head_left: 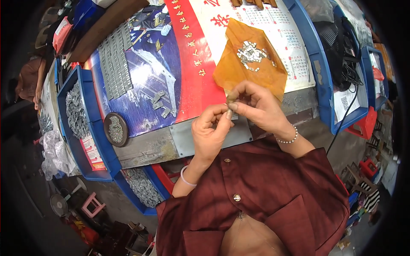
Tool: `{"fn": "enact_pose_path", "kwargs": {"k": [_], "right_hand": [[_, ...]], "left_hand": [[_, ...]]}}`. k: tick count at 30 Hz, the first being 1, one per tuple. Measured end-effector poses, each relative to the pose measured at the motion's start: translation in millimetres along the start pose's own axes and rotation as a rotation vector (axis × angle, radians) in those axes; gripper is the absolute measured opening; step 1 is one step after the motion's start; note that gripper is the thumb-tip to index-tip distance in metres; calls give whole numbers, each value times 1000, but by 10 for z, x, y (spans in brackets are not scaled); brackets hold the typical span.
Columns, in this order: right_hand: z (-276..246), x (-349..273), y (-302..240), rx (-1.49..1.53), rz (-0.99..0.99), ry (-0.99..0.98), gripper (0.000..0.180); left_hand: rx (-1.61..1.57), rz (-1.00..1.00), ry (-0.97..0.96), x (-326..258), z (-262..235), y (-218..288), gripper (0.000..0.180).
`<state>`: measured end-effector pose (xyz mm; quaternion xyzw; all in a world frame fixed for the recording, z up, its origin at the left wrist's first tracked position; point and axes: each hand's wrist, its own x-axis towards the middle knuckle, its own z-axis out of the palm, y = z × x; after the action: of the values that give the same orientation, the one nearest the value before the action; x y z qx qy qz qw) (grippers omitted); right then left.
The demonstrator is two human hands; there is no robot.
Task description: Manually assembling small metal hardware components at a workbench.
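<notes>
My left hand (212, 129) and my right hand (261, 110) meet fingertip to fingertip above the front edge of the table. Both are closed in a pinch around something tiny, which the fingers mostly cover; I cannot make out its kind. Just beyond them lies an orange translucent sheet (226, 73) with a heap of small silvery metal pieces (252, 54) on it. To the left, a round dark dish (124, 139) holds many tiny metal parts. Grey flat metal pieces (114, 64) lie in tight rows on the poster, with several loose ones (160, 102) nearer to me.
A blue tray (112, 164) of grey metal parts stands on the left, with another blue bin (148, 209) below the table edge. A blue tray (326, 104) on the right holds a black mesh bag (335, 42) and a cable. A printed poster (192, 77) covers the tabletop.
</notes>
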<state>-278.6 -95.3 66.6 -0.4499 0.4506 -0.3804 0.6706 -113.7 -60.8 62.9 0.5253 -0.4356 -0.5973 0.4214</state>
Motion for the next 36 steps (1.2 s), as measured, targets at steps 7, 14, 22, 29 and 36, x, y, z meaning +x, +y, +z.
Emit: {"fn": "enact_pose_path", "kwargs": {"k": [7,14,22,29,36], "right_hand": [[86,0,118,183,4,-56,12],[119,-12,152,38,-109,-17,10],[74,-26,33,87,-52,11,10],[71,-78,-42,-156,-103,3,11],[87,-95,-141,-337,-248,-58,14]], "left_hand": [[85,96,10,-56,-6,-129,11],[125,71,2,-104,-22,-109,12],[88,17,14,-142,-72,-41,13],[44,20,52,-145,-89,-14,16],[96,1,31,-146,-87,19,18]]}}
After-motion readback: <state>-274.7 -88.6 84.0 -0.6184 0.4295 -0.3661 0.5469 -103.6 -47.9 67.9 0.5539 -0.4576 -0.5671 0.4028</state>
